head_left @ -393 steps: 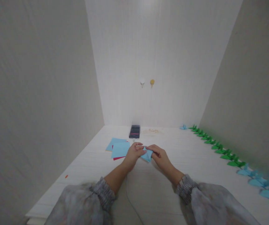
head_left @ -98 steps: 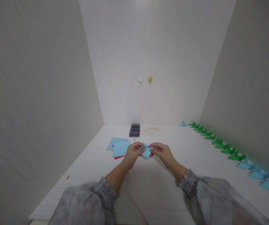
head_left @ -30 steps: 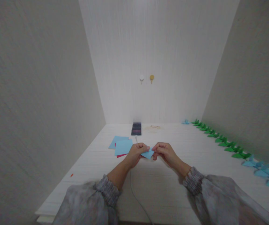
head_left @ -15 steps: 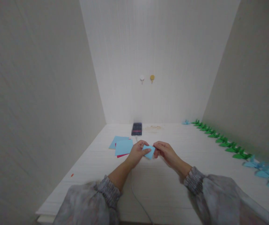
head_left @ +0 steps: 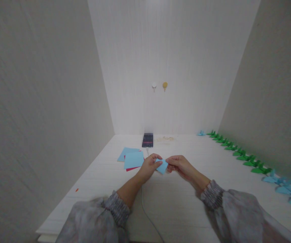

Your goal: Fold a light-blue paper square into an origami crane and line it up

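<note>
A small folded piece of light blue origami paper (head_left: 162, 166) is held above the table between both hands. My left hand (head_left: 149, 167) pinches its left side, thumb on top. With thumb and forefinger closed, my right hand (head_left: 179, 165) grips its upper right corner. To the left of my left hand, blue paper sheets (head_left: 133, 160) lie in a loose pile, with a red sheet (head_left: 132, 169) showing at their edges. The fold layers are too small to make out.
A phone (head_left: 148, 139) stands near the back wall, its white cable (head_left: 148, 216) running toward me under my left wrist. Folded green paper cranes (head_left: 252, 163) and blue paper cranes (head_left: 283, 189) line the right side. Two hooks (head_left: 165, 85) hang on the wall. An orange scrap (head_left: 77, 190) lies left.
My right hand's thumb and forefinger have closed further onto the paper's corner. The paper has turned slightly between my hands. The view has shifted a little.
</note>
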{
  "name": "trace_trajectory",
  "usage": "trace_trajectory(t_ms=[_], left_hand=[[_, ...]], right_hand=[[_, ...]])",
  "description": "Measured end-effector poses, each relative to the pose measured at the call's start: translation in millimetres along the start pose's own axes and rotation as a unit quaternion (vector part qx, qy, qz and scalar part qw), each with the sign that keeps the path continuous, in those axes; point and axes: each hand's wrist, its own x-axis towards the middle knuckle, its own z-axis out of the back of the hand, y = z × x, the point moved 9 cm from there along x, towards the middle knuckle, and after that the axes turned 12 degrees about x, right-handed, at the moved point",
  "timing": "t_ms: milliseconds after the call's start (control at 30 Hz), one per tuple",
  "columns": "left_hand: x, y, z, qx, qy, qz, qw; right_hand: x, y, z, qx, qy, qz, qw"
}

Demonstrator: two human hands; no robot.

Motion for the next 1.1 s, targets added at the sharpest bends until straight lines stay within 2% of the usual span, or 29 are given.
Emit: trace_trajectory(t_ms=[367,633,800,933,1100], left_hand=[[2.4,12.2,3.8,0.033,-0.013,0.026,0.999],[4.1,21.6,3.2,0.061,-0.004,0.045,0.997],[2.8,18.0,3.5,0.099,0.001,0.028,0.995],[3.2,16.9,7.8,0.107,-0.014,0.03,0.994],[3.7,19.3,6.7,0.089,-0.008,0.04,0.995]], right_hand=[[0.0,-11.9,2.3,-0.117,0.043,-0.066,0.99],[5.1,-12.3,6.2,-0.197,0.041,-0.026,0.979],[4.4,-10.7,3.0,-0.183,0.04,-0.024,0.982],[1.7,-7.3,-1.9,-0.15,0.063,-0.02,0.986],[-0.4,-8.9,-2.2,-0.139,0.092,-0.024,0.986]])
